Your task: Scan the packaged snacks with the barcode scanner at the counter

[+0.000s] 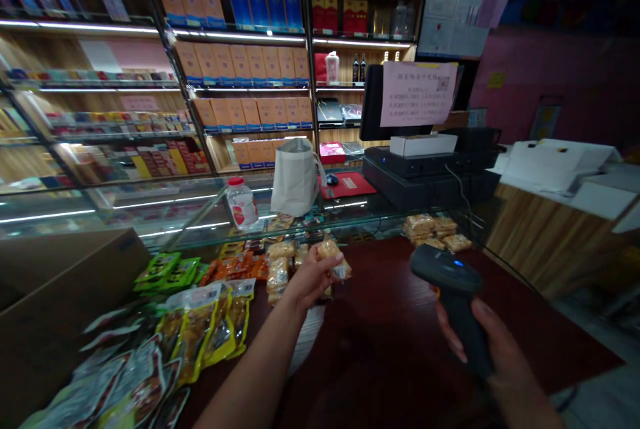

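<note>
My left hand (314,280) is closed on a small clear-wrapped snack pack (334,258), pale tan inside, just above the dark red counter. Beside that hand stand stacks of similar wrapped packs (279,272). In my right hand (493,336) is a dark barcode scanner (450,282), gripped by its handle, with a blue light lit on top. Its head points left, toward the snack pack, with a gap between them. More wrapped packs (430,229) lie in a pile at the back right of the counter.
Left of my arm lie yellow-edged food pouches (200,322), green packets (160,270) and orange packets (240,266), beside a cardboard box (65,296). Behind are a glass counter with a red-capped bottle (242,204), a white bag (295,179) and a monitor (373,106).
</note>
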`<state>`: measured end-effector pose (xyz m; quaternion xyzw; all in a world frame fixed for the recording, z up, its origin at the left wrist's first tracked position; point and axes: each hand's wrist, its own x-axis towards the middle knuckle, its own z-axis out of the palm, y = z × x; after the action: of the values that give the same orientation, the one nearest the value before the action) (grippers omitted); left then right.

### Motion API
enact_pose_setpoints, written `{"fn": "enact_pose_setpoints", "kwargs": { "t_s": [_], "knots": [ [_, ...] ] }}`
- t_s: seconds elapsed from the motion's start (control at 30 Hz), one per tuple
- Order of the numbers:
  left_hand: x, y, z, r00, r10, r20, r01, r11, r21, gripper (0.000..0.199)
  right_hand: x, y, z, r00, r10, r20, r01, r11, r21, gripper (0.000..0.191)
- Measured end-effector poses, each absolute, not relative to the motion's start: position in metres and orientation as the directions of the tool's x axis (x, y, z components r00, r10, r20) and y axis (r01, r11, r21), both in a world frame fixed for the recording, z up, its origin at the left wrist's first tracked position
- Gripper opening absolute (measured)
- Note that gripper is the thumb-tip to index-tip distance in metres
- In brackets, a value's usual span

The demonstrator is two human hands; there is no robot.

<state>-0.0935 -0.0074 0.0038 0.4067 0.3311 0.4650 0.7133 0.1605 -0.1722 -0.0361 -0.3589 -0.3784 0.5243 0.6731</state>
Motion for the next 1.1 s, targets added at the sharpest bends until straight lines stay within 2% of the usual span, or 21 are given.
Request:
{"fn": "enact_pose_setpoints", "kwargs": {
  "t_s": [0.2,0.33,0.5,0.7,1.1],
  "knots": [
    [-0.104,0.001,0.011,0.201,0.980,-0.005,-0.360,0.079,0.930,0.060,0.128,-0.198,-0.024,0.281,0.950,0.139,-0.279,0.219,-0.935,0.035],
    [-0.111,0.002,0.016,0.289,0.957,0.027,-0.408,0.097,0.908,0.060,0.110,-0.211,-0.007,0.319,0.939,0.132,-0.198,0.202,-0.959,0.037],
    [-0.116,0.001,0.024,0.335,0.940,0.058,-0.379,0.078,0.922,0.058,0.086,-0.221,0.009,0.354,0.928,0.114,-0.131,0.170,-0.977,0.042],
    [-0.117,0.005,0.024,0.365,0.927,0.085,-0.393,0.071,0.917,0.061,0.067,-0.229,0.009,0.364,0.917,0.162,-0.131,0.223,-0.966,0.037],
    [-0.102,0.001,0.020,0.414,0.905,0.100,-0.345,0.054,0.937,0.061,0.062,-0.238,0.004,0.386,0.907,0.169,-0.081,0.216,-0.973,0.037]
  ]
}}
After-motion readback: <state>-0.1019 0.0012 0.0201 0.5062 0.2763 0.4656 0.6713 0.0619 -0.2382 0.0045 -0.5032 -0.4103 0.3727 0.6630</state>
